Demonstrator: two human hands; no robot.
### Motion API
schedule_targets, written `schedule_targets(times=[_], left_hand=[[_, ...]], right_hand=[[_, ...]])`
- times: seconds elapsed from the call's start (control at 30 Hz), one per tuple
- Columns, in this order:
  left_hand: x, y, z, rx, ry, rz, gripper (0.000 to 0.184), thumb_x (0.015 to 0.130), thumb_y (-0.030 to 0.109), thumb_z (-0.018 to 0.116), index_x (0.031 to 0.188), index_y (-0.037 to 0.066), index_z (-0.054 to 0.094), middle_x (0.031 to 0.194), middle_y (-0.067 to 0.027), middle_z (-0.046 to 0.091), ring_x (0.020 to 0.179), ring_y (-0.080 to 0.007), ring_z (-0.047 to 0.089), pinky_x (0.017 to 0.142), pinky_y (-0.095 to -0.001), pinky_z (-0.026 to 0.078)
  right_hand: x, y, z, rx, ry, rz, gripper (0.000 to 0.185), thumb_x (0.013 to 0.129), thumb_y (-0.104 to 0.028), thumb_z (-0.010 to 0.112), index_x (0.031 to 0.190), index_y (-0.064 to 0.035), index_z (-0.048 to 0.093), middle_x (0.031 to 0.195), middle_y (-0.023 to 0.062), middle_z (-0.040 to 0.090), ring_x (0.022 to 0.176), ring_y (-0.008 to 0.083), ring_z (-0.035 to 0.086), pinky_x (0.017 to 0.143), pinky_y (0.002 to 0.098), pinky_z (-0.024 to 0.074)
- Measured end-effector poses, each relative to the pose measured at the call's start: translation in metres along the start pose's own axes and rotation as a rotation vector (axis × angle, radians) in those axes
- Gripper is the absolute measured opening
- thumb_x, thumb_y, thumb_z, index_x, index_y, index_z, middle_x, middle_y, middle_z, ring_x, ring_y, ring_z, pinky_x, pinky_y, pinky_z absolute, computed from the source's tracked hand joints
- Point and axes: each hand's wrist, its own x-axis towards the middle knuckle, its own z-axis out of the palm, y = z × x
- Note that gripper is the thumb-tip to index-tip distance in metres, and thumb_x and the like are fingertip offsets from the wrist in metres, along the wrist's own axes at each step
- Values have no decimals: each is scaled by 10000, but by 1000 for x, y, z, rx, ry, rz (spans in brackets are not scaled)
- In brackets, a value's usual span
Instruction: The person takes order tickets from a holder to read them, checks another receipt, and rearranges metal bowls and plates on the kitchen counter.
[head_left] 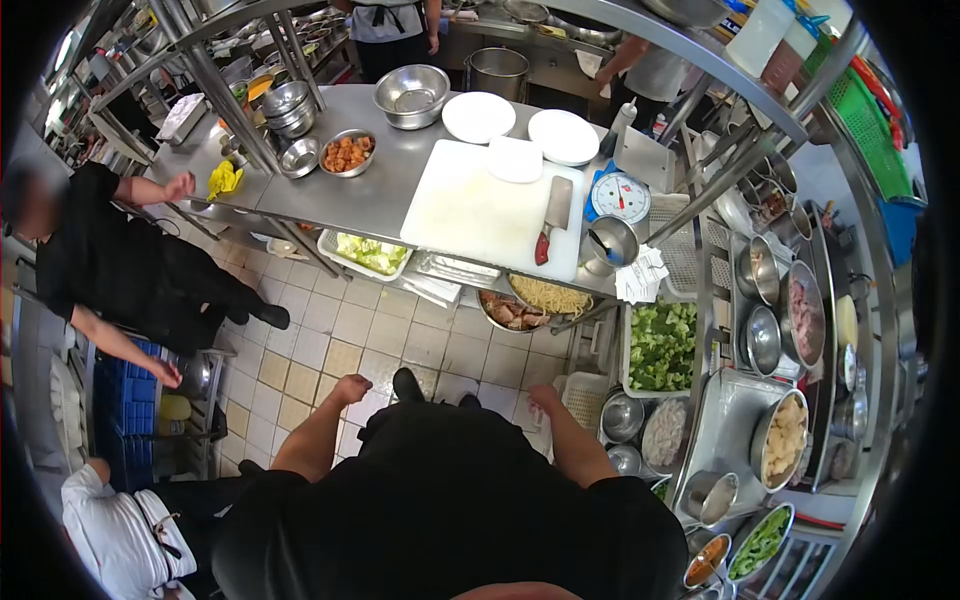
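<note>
My left hand [350, 388] hangs over the tiled floor in front of my body, its fingers curled in and nothing visible in them. Low on the other side, my right hand [543, 400] is beside a white perforated basket [583, 405]; its fingers are too small and unclear to read. Before me on the steel counter [385, 205] lies a white cutting board [460, 205]. A cleaver [558, 205] with a red handle rests on the board's right part. Next to it stand a blue dial scale [620, 197] and a steel pot [608, 245].
White plates [478, 118] and a bowl of orange-brown pieces [347, 153] stand on the counter. Trays of broccoli [662, 345] and noodles [552, 293] sit lower down. A person in black [110, 250] is at my left, another in white [125, 530] behind. Filled bowls line the right.
</note>
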Motion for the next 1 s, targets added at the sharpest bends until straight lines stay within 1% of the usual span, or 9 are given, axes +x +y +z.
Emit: schedule_targets(times=[0.07, 0.13, 0.23, 0.33, 0.47, 0.6, 0.7, 0.8, 1.0], left_hand=[[-8, 30, -6, -72, -51, -85, 272, 773, 224, 443, 950, 101, 609, 999, -102, 589, 863, -249, 575, 772, -317, 464], [14, 17, -3, 69, -68, 133, 272, 772, 217, 436, 950, 110, 612, 1013, -106, 583, 884, -250, 569, 788, -320, 459], [32, 12, -8, 130, -95, 220, 274, 758, 196, 439, 956, 118, 610, 1009, -112, 581, 913, -255, 559, 808, -324, 452], [57, -4, -15, 276, -111, 346, 268, 732, 176, 452, 944, 120, 607, 974, -121, 587, 914, -269, 558, 797, -338, 457], [90, -20, -31, 837, -23, 735, 237, 701, 141, 468, 893, 101, 601, 917, -139, 592, 893, -288, 565, 748, -365, 476], [101, -6, -47, 928, -137, 610, 212, 691, 121, 475, 862, 83, 594, 903, -155, 588, 854, -300, 574, 720, -388, 482], [94, 12, -58, 698, -210, 466, 205, 712, 129, 464, 862, 71, 591, 911, -157, 585, 834, -310, 575, 716, -390, 484], [104, 10, -58, 386, -150, 430, 253, 772, 244, 458, 839, 37, 587, 648, -107, 557, 495, -201, 550, 414, -323, 459], [90, 33, -72, 147, -158, 173, 272, 761, 277, 508, 844, 32, 592, 575, -78, 536, 463, -161, 517, 411, -300, 448]], right_hand=[[-15, -21, -8, -160, -18, -86, 233, 754, -213, 467, 720, -18, 590, 609, 115, 581, 501, 198, 570, 437, 346, 444], [-13, -19, -8, -277, -50, -173, 233, 799, -202, 443, 744, -25, 583, 652, 103, 583, 500, 173, 564, 431, 327, 440], [-37, -28, 2, 170, 73, 263, 291, 828, -240, 422, 716, -21, 577, 641, 92, 571, 515, 174, 563, 409, 320, 415], [-47, -13, 7, -88, -84, 91, 159, 773, -136, 476, 797, -2, 557, 725, 109, 598, 458, 186, 547, 389, 344, 418], [-65, -4, 25, 396, 37, 316, 171, 795, -157, 466, 881, -24, 530, 745, 92, 605, 461, 178, 549, 375, 303, 406], [-85, -25, 34, 524, 107, 444, 214, 791, -209, 499, 894, -23, 525, 743, 96, 573, 466, 176, 489, 400, 295, 363], [-85, -29, 38, 568, 120, 453, 234, 787, -226, 492, 893, -19, 520, 767, 102, 579, 467, 180, 498, 396, 294, 361], [-81, -33, 40, 598, 124, 450, 215, 792, -213, 474, 885, -24, 513, 763, 101, 581, 465, 178, 511, 383, 289, 357], [-77, -52, 34, 589, 166, 404, 171, 797, -199, 495, 846, -36, 507, 680, 95, 544, 460, 173, 467, 387, 290, 320]])
